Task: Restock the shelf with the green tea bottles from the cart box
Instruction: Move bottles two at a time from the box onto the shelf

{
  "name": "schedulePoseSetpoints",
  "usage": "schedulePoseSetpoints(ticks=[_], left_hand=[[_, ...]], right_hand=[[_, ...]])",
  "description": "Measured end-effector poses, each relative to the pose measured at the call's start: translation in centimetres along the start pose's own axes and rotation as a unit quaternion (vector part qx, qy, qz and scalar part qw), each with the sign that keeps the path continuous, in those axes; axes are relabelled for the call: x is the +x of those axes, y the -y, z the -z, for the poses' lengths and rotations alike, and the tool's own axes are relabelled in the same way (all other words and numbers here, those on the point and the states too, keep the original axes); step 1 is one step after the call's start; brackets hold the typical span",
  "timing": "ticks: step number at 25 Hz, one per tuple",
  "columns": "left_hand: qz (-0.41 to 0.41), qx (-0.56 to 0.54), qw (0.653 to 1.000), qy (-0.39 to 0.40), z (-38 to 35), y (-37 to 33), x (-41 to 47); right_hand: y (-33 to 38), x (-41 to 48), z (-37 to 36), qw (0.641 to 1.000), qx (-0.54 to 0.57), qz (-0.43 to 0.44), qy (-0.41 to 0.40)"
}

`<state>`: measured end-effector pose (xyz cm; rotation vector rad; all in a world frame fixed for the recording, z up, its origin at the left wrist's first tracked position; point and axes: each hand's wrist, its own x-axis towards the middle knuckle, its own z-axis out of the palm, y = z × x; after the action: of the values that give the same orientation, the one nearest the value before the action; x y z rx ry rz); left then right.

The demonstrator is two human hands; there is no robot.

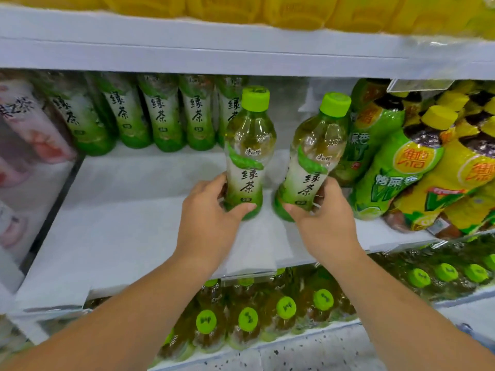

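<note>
The left hand (211,207) is gripping one clear plastic green tea bottle with a green cap (247,153). The right hand (321,215) is gripping another one (312,162). Both bottles are standing near the front of the white shelf (128,210). A row of green tea bottles (150,113) is waiting at the back. Lots of bare shelf is showing, so I think more bottles are needed.

I see two green tea bottles (250,153) (310,162) with lime-green caps, pale yellow-green liquid and white-to-green labels with black characters. The shelf (134,210) under them is white. Right of them, yellow bottles (442,183) carry orange and green lettering. Left of them, a pink-and-white pack (29,129).
</note>
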<state>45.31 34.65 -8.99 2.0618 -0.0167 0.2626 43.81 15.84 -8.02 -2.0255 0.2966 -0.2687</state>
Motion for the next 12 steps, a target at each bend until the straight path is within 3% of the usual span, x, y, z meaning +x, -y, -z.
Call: schedulePoseSetpoints(ticks=[8, 12], left_hand=[[-0.063, 0.091, 0.993, -0.041, -4.6, -0.4, 6.0], [-0.036, 0.117, 0.991, -0.049, -6.3, -1.1, 9.8]], right_hand=[[-1.0, 6.5, -1.9, 0.998, -0.005, 0.037, -0.045], [-1.3, 11.0, -2.9, 0.998, 0.011, 0.032, -0.06]])
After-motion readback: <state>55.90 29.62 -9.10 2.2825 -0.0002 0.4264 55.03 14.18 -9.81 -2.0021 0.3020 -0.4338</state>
